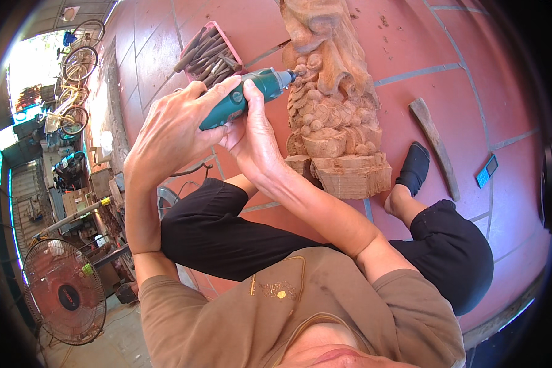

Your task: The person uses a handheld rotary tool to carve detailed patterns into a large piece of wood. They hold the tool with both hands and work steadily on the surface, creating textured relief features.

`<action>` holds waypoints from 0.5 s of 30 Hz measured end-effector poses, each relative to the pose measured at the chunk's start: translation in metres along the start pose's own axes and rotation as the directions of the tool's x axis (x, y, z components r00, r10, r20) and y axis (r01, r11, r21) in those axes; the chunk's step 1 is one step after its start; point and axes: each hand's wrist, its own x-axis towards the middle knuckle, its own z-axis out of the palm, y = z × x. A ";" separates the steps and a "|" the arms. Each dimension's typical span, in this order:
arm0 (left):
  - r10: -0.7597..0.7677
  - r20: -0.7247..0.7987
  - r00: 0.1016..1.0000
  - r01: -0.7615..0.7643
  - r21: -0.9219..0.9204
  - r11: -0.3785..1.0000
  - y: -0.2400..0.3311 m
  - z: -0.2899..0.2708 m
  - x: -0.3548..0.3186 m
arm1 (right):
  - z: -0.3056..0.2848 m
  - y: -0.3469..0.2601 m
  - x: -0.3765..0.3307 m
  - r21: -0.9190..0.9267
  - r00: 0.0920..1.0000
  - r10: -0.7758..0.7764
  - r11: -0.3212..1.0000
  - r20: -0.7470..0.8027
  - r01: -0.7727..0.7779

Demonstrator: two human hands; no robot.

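A green rotary tool [242, 101] is held between both my hands, its grey nose pointing right. My left hand [176, 122] wraps round its rear part from the left. My right hand [256, 138] grips it from below, with the thumb up along its side. The tool's tip meets, or nearly meets, the left side of a brown wood carving [331, 116]; the exact contact is too small to tell. The carving lies lengthwise on the floor, with draped folds at its far part, rounded beads and coin-like shapes in the middle, and a blocky base nearest me.
Beyond my hands, a pink tray [228, 40] holds several carving chisels [208, 58]. A curved wooden stick [435, 147] and a mobile phone [487, 170] lie on the red tile floor [411, 37], right of my socked foot [414, 165]. A fan [64, 291] and bicycles [80, 64] stand left.
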 end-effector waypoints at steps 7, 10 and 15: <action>-0.010 0.010 1.000 0.010 0.004 1.000 0.000 0.000 -0.003 | -0.001 0.002 -0.002 0.015 1.000 0.030 0.999 -0.009 -0.030; -0.003 -0.003 1.000 0.003 0.002 1.000 -0.002 0.002 -0.005 | -0.001 0.004 -0.003 0.023 0.999 0.041 0.999 -0.016 -0.040; 0.005 -0.011 1.000 -0.005 -0.012 1.000 -0.004 0.002 -0.007 | -0.001 0.005 -0.004 0.022 0.999 0.045 0.999 -0.001 -0.045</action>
